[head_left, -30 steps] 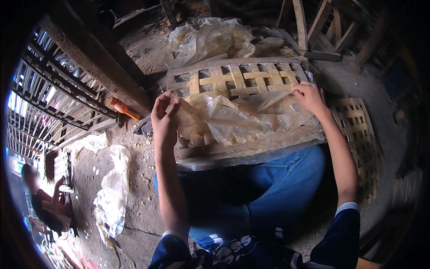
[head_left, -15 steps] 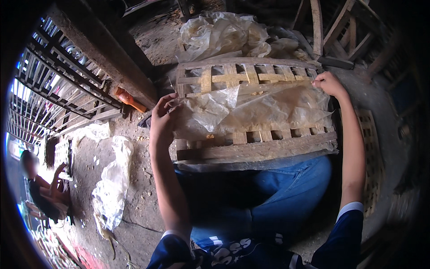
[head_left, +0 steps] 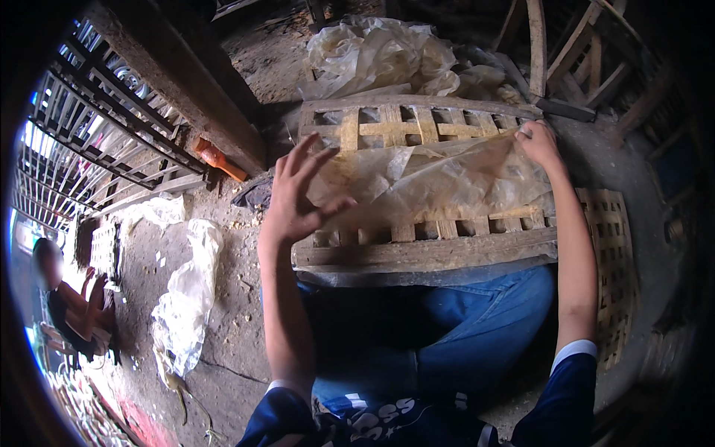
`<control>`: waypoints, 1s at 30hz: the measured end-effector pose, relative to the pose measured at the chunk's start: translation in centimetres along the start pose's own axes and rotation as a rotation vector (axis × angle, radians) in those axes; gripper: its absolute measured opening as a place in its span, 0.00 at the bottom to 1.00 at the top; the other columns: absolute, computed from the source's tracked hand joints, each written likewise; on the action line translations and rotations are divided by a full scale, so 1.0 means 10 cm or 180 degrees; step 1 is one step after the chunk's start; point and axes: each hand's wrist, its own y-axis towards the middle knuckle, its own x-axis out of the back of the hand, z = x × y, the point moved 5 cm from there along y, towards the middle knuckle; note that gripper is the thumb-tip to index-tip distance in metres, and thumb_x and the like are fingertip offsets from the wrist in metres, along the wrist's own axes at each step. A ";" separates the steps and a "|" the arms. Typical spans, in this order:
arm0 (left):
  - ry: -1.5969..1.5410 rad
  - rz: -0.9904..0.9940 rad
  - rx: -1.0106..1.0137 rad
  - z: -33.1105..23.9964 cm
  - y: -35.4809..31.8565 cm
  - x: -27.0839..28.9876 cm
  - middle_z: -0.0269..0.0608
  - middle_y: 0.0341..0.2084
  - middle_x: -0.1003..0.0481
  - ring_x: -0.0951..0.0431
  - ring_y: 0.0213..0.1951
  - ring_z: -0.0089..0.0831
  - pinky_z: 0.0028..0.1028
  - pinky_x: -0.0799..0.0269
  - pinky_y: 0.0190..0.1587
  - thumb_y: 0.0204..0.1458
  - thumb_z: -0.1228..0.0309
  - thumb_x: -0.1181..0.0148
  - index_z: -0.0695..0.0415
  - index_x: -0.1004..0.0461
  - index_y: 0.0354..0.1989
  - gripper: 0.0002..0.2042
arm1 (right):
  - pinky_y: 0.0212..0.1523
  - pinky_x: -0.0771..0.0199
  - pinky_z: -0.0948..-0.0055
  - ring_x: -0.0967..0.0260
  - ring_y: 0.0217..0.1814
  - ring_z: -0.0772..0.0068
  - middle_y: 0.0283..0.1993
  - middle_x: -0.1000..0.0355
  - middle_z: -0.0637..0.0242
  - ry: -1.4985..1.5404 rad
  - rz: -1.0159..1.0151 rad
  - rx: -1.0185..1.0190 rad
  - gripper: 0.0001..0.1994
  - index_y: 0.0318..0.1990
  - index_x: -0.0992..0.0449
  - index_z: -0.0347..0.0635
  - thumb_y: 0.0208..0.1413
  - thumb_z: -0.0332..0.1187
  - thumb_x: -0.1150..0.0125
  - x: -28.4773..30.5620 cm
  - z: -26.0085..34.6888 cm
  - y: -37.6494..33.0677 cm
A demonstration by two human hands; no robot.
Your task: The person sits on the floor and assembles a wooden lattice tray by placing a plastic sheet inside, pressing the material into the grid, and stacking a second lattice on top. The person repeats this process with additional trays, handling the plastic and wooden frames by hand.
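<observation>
A wooden frame with a woven slatted lattice point(head_left: 428, 248) lies in front of my knees. Over its middle spreads a crumpled, cloudy plastic sheet point(head_left: 439, 176), and the lattice shows above and below it. My left hand point(head_left: 302, 190) hovers over the sheet's left end, its fingers spread and holding nothing. At the far right corner of the sheet, my right hand point(head_left: 538, 141) is closed in a pinch on its edge. More plastic or cloth sticks out from under the frame along its near side.
A heap of plastic sheeting point(head_left: 383, 56) lies beyond the frame. Another lattice panel point(head_left: 607, 276) is on the right. An orange-handled tool point(head_left: 220, 160) rests by a wooden post point(head_left: 182, 82). White plastic point(head_left: 190, 298) lies on the left floor; a person point(head_left: 71, 302) sits farther left.
My left hand has let go of the sheet's left edge and opened, moving slightly right over it. My right hand still holds the far right corner.
</observation>
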 end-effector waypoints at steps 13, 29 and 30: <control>-0.0989 -0.0336 0.0413 0.02 0.12 -0.09 0.43 0.44 0.18 0.19 0.51 0.37 0.40 0.27 0.54 0.54 0.67 0.30 0.57 0.16 0.40 0.09 | 0.43 0.28 0.65 0.26 0.39 0.61 0.36 0.25 0.58 0.0733 -0.0406 0.0524 0.10 0.38 0.23 0.35 0.60 0.34 0.35 0.07 -0.28 -0.19; -0.1526 -0.0475 0.1462 0.36 0.27 -0.10 0.33 0.22 0.23 0.27 0.24 0.18 0.24 0.31 0.29 0.61 0.60 0.37 0.63 0.19 0.38 0.15 | 0.48 0.27 0.60 0.26 0.48 0.49 0.42 0.25 0.53 0.0557 -0.0509 0.0291 0.12 0.46 0.23 0.38 0.60 0.34 0.36 0.22 -0.25 -0.18; -0.1501 -0.0492 0.1504 0.35 0.30 -0.10 0.33 0.22 0.23 0.26 0.25 0.18 0.24 0.30 0.30 0.61 0.60 0.37 0.63 0.18 0.39 0.15 | 0.52 0.28 0.60 0.27 0.52 0.47 0.47 0.26 0.52 0.0439 -0.0909 0.0546 0.13 0.49 0.24 0.39 0.60 0.35 0.36 0.30 -0.14 -0.25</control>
